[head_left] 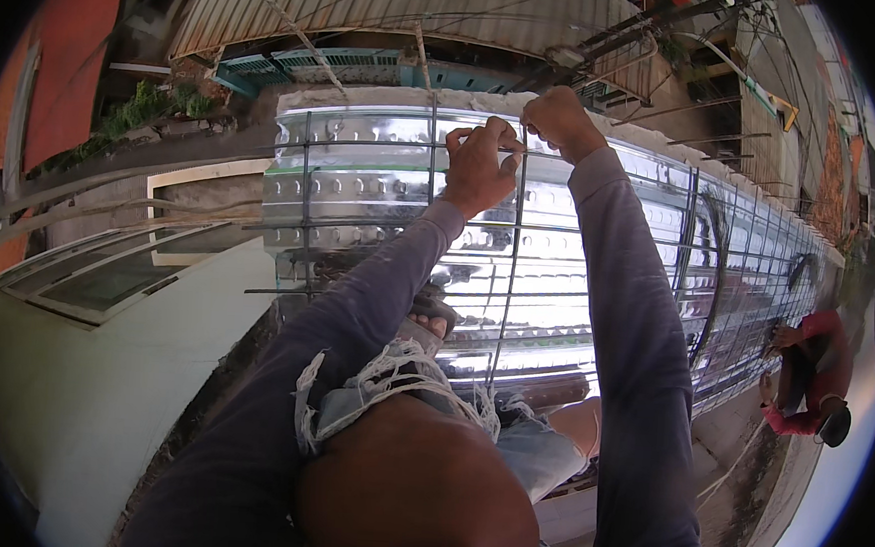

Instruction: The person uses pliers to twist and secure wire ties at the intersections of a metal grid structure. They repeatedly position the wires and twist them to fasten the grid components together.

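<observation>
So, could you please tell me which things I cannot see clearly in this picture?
All in the head view:
Left hand: anything it pinches is hidden by the hand itself.
Right hand: closed, so its own back hides whether it holds something.
Steel mesh: its far bars are too small to count.
Right sleeve: cut off by the lower edge.
</observation>
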`<action>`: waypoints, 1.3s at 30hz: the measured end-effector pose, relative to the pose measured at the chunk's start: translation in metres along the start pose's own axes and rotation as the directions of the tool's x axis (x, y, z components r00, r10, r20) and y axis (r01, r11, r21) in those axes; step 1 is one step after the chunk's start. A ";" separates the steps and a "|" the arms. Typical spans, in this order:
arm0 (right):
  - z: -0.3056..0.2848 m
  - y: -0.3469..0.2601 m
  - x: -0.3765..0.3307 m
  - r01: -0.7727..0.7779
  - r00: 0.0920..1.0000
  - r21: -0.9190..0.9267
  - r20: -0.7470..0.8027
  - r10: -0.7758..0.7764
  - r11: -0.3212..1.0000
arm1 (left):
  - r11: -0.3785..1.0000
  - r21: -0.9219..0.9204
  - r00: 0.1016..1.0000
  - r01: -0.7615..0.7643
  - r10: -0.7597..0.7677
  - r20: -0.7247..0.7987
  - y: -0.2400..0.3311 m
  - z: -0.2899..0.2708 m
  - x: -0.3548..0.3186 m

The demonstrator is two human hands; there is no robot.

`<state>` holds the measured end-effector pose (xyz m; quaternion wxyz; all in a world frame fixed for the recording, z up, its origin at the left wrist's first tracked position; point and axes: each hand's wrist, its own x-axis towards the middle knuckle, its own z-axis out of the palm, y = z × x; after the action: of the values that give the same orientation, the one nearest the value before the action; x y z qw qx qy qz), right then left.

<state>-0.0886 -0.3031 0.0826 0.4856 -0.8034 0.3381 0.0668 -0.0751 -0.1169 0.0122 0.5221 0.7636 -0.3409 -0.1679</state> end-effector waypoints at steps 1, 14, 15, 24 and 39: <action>-0.001 -0.002 0.003 -0.053 0.998 0.060 0.046 0.050 0.997 | 0.998 0.058 1.000 -0.028 0.029 -0.006 0.000 -0.001 -0.001; 0.024 0.033 -0.127 -0.042 0.993 -0.066 -0.114 0.034 0.997 | 0.977 0.210 0.989 -0.044 0.073 -0.131 -0.001 0.010 0.001; 0.048 0.033 -0.147 0.017 0.951 -0.126 -0.304 -0.055 0.992 | 0.977 0.206 0.991 -0.048 0.073 -0.115 0.001 0.011 0.001; 0.118 0.055 -0.313 -0.374 0.885 0.695 0.070 0.460 0.614 | 0.949 0.267 0.983 -0.170 0.181 -0.016 -0.011 0.016 0.003; 0.243 -0.013 -0.228 0.436 0.899 -0.607 0.327 -0.292 0.664 | 0.881 -0.431 0.979 0.195 -0.205 0.023 0.052 -0.216 -0.023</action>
<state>-0.2009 0.0103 0.0652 0.2008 -0.9629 0.0723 0.1651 0.0223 0.0352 0.1435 0.6616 0.6622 -0.2089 -0.2832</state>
